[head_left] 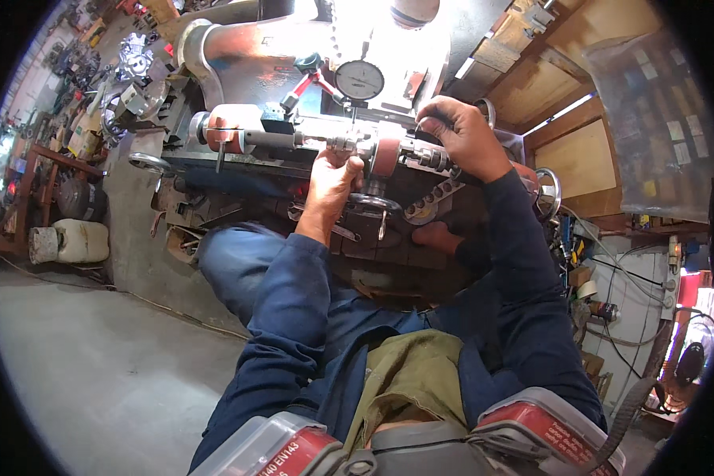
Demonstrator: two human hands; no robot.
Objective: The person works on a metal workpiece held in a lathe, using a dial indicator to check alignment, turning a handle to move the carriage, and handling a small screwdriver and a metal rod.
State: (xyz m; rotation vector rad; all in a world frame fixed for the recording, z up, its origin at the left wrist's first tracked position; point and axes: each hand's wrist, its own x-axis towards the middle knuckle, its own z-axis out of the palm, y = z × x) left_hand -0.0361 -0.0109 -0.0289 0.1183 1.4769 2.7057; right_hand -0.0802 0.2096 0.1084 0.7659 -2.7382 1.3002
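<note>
A shiny metal shaft with thicker sections (341, 143) lies level across the machine in the middle of the view. From below, my left hand (332, 184) is closed on it, thumb and fingers around the near side. Just above the shaft stands a round dial gauge (360, 80) with a white face, its stem pointing down to the work. My right hand (466, 141) is at the right end of the machine, above a metal spindle fitting (427, 155). Its thumb and forefinger are pinched together; what they hold is too small to make out.
A red-and-grey tailstock (234, 129) is at the machine's left. Handwheels (150, 163) stick out at the left, front and right. A red jointed arm (305, 87) stands beside the gauge. Metal parts (135, 55) crowd the far left. A white jug (82, 240) stands on the floor.
</note>
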